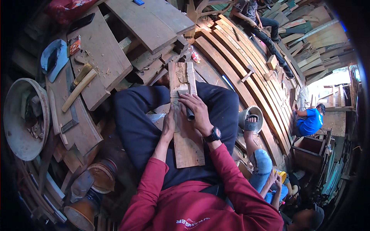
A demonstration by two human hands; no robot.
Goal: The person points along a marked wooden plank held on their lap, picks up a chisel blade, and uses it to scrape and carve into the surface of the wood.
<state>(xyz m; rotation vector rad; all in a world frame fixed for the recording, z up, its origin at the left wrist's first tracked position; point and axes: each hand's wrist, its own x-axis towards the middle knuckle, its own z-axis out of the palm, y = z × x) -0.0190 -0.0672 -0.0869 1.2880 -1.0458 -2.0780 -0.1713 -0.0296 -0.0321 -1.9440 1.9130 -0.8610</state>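
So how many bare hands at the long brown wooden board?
2: left hand along the left edge of the board; right hand over it, on a dark cylindrical handle. None seem hidden.

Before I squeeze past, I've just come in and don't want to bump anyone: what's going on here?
A seated person in a red top has a wooden board lying lengthwise over the lap. The right hand holds a grey metal tool against it, and the left hand is at the board's left edge. The far end of the board is roughly cut away. Others sit nearby to the right, including someone in a blue shirt.
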